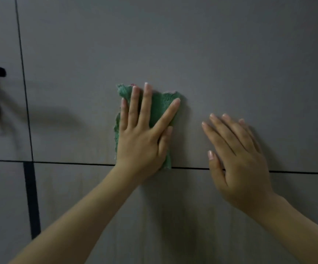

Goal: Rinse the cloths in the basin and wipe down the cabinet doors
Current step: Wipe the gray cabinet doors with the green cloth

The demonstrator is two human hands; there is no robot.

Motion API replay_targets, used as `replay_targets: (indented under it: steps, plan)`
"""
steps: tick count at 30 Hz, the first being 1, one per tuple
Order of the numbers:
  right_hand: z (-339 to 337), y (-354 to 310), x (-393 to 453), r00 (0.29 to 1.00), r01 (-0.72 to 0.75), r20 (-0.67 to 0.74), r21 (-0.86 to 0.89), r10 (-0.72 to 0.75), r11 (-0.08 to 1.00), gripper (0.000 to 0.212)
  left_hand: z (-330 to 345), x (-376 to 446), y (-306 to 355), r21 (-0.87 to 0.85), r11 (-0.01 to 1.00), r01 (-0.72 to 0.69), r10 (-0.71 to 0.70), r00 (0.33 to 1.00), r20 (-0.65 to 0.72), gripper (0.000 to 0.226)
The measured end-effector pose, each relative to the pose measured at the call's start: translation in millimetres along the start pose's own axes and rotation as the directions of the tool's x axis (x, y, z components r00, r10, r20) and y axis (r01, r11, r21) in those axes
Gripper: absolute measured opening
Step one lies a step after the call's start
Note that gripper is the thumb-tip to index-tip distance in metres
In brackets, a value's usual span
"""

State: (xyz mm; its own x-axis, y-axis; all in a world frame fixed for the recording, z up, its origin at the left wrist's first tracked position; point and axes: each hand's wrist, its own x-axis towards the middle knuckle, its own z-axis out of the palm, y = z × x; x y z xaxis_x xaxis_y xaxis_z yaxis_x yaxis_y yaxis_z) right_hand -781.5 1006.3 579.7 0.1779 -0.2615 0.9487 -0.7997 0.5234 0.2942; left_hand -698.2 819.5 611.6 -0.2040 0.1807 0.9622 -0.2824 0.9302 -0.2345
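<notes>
Wiping step underway: left hand (pixel 141 138) grip flat, fingers straight, pressing green cloth (pixel 159 109) on cabinet door (pixel 173 44). Right hand (pixel 238 159) flat, empty, beside. Next: sweep cloth across unwiped panel, keep pressure.

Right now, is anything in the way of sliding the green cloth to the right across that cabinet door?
Yes. The right hand lies flat on the cabinet door just right of the green cloth, which the left hand presses with straight fingers. Beyond that hand the door shows nothing else in the way.
</notes>
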Motion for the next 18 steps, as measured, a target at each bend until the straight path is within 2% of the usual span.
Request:
replay_targets:
  steps: [2,5,7,8,10,12,13,14,16,18]
  plan:
    - [3,-3,2,1.000,0.004,-0.013,-0.017,-0.004,1.000,0.045,1,-13,8,-0.018,0.999,0.027,-0.027,1.000,0.006,0.049]
    - [7,-9,0,0.999,0.052,-0.003,-0.028,-0.052,0.998,0.044,0,-48,-1,-0.001,0.982,-0.187,0.186,0.979,0.080,0.049]
    - [11,-16,-2,0.996,0.090,0.017,-0.011,-0.090,0.996,0.044,-5,-49,-30,0.009,0.974,-0.228,0.227,0.970,0.090,0.049]
    - [13,-19,-3,0.994,0.103,0.023,-0.006,-0.102,0.995,0.044,-6,-44,-45,0.015,0.985,-0.175,0.173,0.982,0.069,0.050]
    - [17,-24,-3,0.994,0.109,0.014,-0.021,-0.109,0.994,0.043,-7,-29,-67,0.025,0.997,0.074,-0.075,0.997,0.004,0.051]
    - [19,-27,-1,0.995,0.097,-0.008,-0.039,-0.098,0.994,0.042,-4,-21,-59,0.002,0.943,0.333,-0.332,0.941,-0.073,0.052]
    - [20,-28,0,0.996,0.091,-0.017,-0.045,-0.092,0.995,0.041,-1,-23,-47,-0.014,0.924,0.382,-0.381,0.920,-0.087,0.052]
    - [20,-30,0,0.996,0.084,-0.023,-0.054,-0.086,0.995,0.042,2,-30,-31,-0.029,0.935,0.354,-0.356,0.931,-0.077,0.053]
    - [20,-34,0,0.997,0.069,-0.023,-0.077,-0.071,0.995,0.043,5,-58,-2,-0.026,0.989,0.146,-0.146,0.989,-0.003,0.052]
    - [19,-40,0,0.998,0.061,-0.018,-0.091,-0.063,0.994,0.044,0,-79,-7,-0.015,0.998,-0.056,0.057,0.995,0.082,0.050]
